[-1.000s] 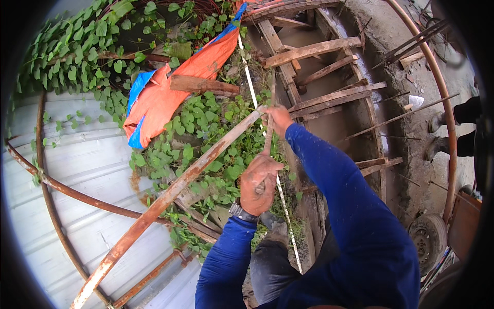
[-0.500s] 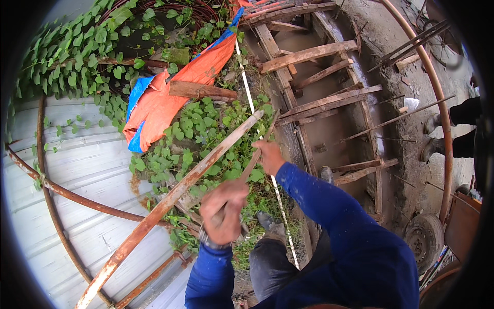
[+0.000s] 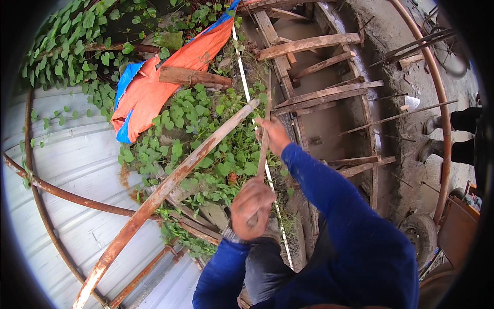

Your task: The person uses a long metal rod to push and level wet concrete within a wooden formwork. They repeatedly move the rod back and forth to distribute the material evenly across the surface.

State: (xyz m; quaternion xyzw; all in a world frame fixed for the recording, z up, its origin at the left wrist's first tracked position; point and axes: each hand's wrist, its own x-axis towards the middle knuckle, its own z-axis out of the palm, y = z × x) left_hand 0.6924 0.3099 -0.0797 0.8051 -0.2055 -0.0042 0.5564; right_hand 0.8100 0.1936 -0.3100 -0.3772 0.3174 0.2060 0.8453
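A thin wooden strip (image 3: pixel 263 157) stands roughly lengthwise in front of me, with both my hands closed round it. My left hand (image 3: pixel 252 208) grips its lower part in a fist, slightly blurred. Farther up, my right hand (image 3: pixel 275 135) holds the strip with bent fingers. The strip's upper end reaches toward the wooden formwork (image 3: pixel 288 85). Just left of it slants a long rust-stained pole (image 3: pixel 170 183), whose far end comes close to the strip. Beneath the hands runs a thin white rod (image 3: pixel 241 67) along the green plants (image 3: pixel 206 147).
An orange and blue tarp (image 3: pixel 146 100) lies under a short timber (image 3: pixel 195 77). Corrugated metal sheeting (image 3: pixel 77 159) with rusty bars spans the left. Right of me, timber crosspieces (image 3: pixel 334 95) bridge a muddy trench (image 3: pixel 329 134). A tyre (image 3: pixel 419 237) and another person's legs (image 3: pixel 458 134) are farther right.
My left hand has moved right, and my right hand slightly right and up, with the strip. The strip has swung from slanted to nearly lengthwise. The view has shifted a little.
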